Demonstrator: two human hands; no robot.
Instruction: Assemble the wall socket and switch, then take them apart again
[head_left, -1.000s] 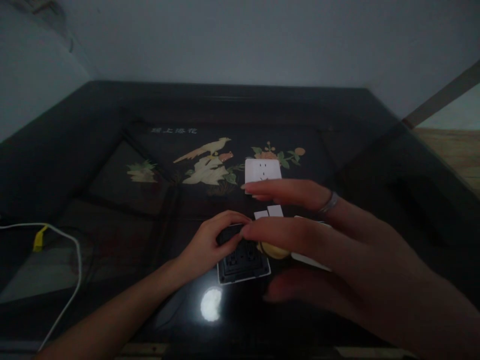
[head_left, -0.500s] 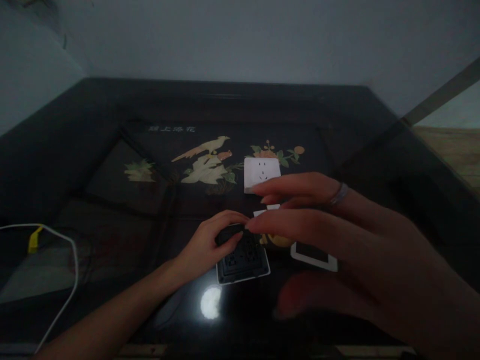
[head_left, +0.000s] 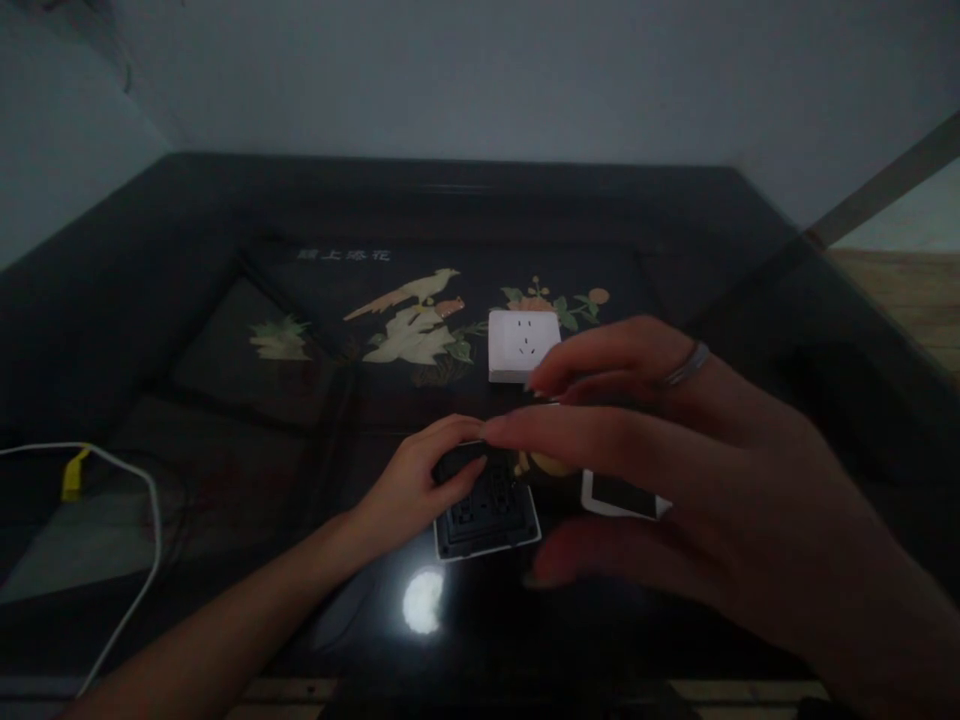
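A wall socket (head_left: 487, 515) lies with its black back up and a white rim around it. My left hand (head_left: 420, 480) grips it at the upper left corner, thumb over the back and fingers along the far edge. My right hand (head_left: 697, 480) hovers close to the camera with its fingers spread and thumb apart, nothing visible between them. Its index fingertip overlaps the far edge of the socket; whether it touches cannot be told. Another socket, white with a slotted face (head_left: 525, 340), sits beyond. A white frame (head_left: 600, 505) is partly hidden behind my right hand.
The dark glossy table (head_left: 300, 620) carries a bird-and-flower inlay (head_left: 409, 340). A white cable (head_left: 155, 520) with a yellow tag (head_left: 73, 476) runs along the left side. A pale wall (head_left: 450, 80) stands behind the table.
My right hand's thumb has moved left and its upper fingers have curled slightly. My left hand stays on the black-backed socket, which has barely moved.
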